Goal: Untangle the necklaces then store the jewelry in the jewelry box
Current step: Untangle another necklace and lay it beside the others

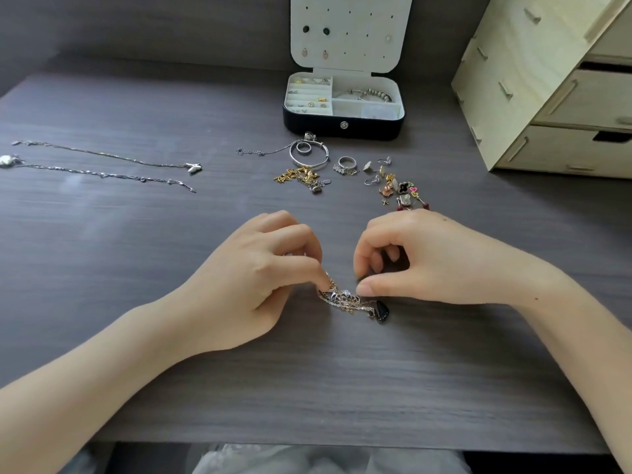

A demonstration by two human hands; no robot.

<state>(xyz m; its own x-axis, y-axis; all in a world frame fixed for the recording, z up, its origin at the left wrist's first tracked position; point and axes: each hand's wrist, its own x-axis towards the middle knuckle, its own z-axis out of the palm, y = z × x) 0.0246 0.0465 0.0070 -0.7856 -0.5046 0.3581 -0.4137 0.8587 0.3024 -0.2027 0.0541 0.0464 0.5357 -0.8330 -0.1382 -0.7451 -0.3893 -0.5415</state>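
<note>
Head view: both hands work on a tangled knot of necklaces (343, 298) lying on the grey bench (136, 319), near its front edge. The left hand (260, 278) pinches the knot's left end with curled fingers, and the right hand (437, 258) pinches its right end, just above a black pendant (381, 311). Two straightened necklaces (102, 165) lie far left. Loose rings, a bangle (309, 153) and earrings (400, 189) sit before the open jewelry box (343, 126).
</note>
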